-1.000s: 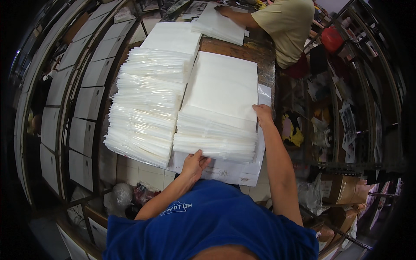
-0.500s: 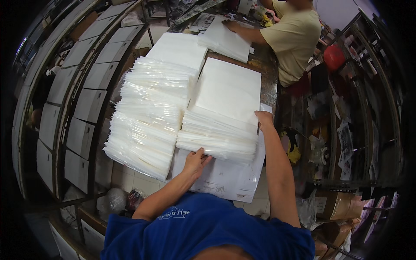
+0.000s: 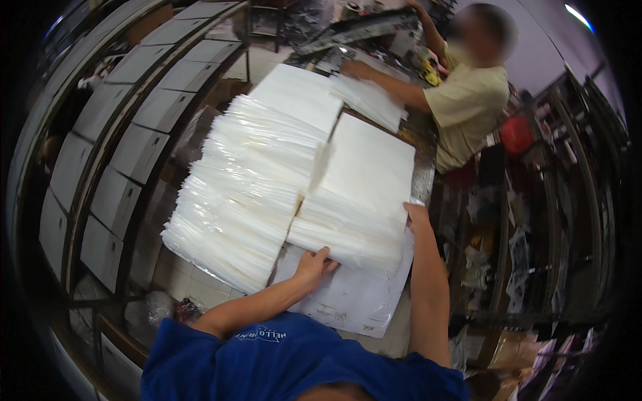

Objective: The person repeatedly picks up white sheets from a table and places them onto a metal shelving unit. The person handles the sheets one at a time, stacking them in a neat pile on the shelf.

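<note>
A stack of large white sheets lies on the table before me, and a bundle of clear plastic-looking sleeves fans across its near part. My left hand is open at the near edge of that bundle, fingers stretched toward it and thumb apart. At the right edge of the white stack, my right hand has its fingers curled closed on the sheets' border; some of its fingers are hidden. A much larger spread of overlapping glossy sleeves covers the table to the left.
Under the bundle, a scuffed white board reaches the near table edge. Another white stack lies farther back. Across the table, a co-worker in a pale shirt handles white sheets. Racks of white panels stand left; cluttered shelves stand right.
My view has shifted, so the table appears lower and turned slightly. Both my hands keep their places at the stack. The co-worker has one arm raised, lifting a dark-edged frame at the back.
</note>
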The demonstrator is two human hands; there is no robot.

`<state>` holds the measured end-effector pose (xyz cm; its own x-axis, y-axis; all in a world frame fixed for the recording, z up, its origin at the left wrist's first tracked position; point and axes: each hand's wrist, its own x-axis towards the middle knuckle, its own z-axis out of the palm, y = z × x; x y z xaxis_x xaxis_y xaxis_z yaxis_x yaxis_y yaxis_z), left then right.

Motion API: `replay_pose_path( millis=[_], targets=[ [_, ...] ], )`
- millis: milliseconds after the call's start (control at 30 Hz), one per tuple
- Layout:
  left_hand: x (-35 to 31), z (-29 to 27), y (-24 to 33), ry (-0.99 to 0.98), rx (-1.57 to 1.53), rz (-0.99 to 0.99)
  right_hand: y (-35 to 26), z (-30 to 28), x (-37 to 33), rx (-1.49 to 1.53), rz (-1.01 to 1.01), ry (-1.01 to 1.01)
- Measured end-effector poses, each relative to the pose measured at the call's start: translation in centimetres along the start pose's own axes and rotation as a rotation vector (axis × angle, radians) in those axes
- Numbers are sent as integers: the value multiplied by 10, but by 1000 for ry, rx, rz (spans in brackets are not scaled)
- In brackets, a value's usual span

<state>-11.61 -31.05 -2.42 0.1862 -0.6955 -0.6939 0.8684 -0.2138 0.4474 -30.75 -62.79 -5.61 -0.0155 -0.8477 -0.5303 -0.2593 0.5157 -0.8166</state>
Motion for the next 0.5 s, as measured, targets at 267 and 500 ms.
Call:
replay_pose_path(
  millis=[267,500],
  targets=[
    [-19,-34,0,-213,198,-207,-6,-19,-48,-20,-2,28],
    [-79,-73,36,-794,386,-375,63,-53,-165,359,-167,205]
  ],
)
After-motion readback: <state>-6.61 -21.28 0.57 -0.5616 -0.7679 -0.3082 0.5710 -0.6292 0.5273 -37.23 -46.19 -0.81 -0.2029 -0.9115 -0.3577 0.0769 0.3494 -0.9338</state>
